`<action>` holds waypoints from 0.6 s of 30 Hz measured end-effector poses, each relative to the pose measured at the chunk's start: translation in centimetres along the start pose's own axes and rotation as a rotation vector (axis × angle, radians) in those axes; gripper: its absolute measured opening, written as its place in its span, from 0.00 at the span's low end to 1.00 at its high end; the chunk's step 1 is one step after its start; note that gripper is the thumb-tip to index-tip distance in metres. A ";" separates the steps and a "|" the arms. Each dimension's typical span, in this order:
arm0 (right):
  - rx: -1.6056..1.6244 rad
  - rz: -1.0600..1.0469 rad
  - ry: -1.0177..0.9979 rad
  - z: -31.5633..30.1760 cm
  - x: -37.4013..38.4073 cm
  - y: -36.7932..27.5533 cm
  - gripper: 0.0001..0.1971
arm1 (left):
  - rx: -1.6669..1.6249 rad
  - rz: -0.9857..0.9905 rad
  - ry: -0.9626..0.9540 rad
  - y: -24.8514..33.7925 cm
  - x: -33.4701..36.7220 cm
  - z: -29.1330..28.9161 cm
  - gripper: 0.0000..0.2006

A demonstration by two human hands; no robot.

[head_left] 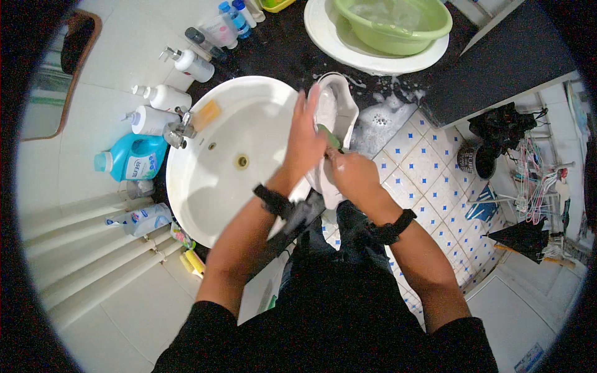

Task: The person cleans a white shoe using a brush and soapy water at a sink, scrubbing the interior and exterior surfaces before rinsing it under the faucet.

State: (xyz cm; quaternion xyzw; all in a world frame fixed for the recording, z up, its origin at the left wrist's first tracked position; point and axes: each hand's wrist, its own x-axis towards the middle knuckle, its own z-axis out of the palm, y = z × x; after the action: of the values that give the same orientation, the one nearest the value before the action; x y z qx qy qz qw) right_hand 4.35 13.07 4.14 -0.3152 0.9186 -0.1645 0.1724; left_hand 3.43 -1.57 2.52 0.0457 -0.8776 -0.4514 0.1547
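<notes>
A pale pinkish-white shoe (pixel 346 99) lies lengthwise in front of me, over the counter edge right of the basin. My left hand (pixel 305 140) is against its left side, the fingers stretched out and blurred by motion. My right hand (pixel 357 177) is closed round a green-handled brush (pixel 330 138), which lies over the middle of the shoe. The fingers and the shoe's edge hide the brush's working end. Foamy suds (pixel 379 124) spread just right of the shoe.
The white washbasin (pixel 214 186) has a metal faucet (pixel 180 129) and an amber soap bar (pixel 206 115) on its rim. Bottles, including a blue detergent jug (pixel 138 158), line the wall. A green tub (pixel 398 31) stands on a white lid-like disc (pixel 323 31). Hangers (pixel 532 180) are at right.
</notes>
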 end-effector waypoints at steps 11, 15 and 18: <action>-0.169 0.048 -0.043 -2.5 1.7 1.0 0.20 | 0.448 -0.017 -0.550 -6.2 11.3 -6.3 0.20; -0.137 0.050 -0.006 -4.2 5.9 2.0 0.16 | 0.308 -0.235 -0.181 -6.7 3.0 -7.8 0.20; -0.105 0.000 0.017 -4.7 9.1 2.1 0.14 | 0.265 -0.576 -0.133 -1.5 -3.2 -6.4 0.29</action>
State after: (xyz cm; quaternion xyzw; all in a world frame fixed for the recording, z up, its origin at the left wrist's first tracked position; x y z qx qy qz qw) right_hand -5.51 9.75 5.43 -0.3224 0.9274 -0.1187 0.1481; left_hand 8.41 -6.71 4.08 0.2823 -0.8879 -0.3605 -0.0446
